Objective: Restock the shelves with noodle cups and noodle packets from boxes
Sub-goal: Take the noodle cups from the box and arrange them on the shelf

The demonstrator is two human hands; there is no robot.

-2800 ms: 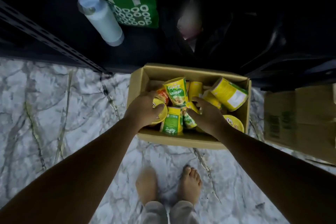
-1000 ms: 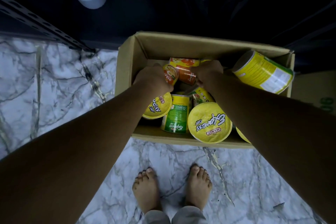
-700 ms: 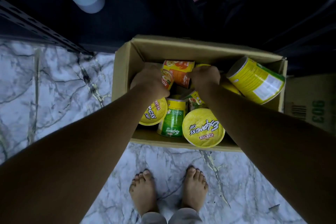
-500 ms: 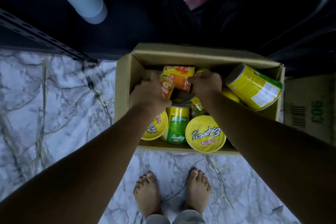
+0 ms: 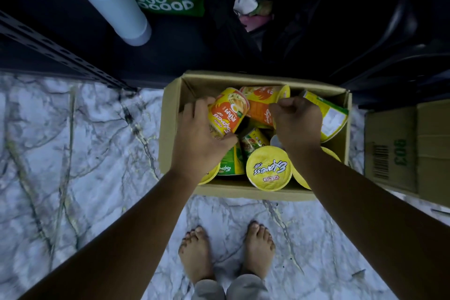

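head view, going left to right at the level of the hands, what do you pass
marble floor → left wall of the open box → left hand → orange cup it grips → second orange cup → right hand → yellow and green cup → other cardboard box
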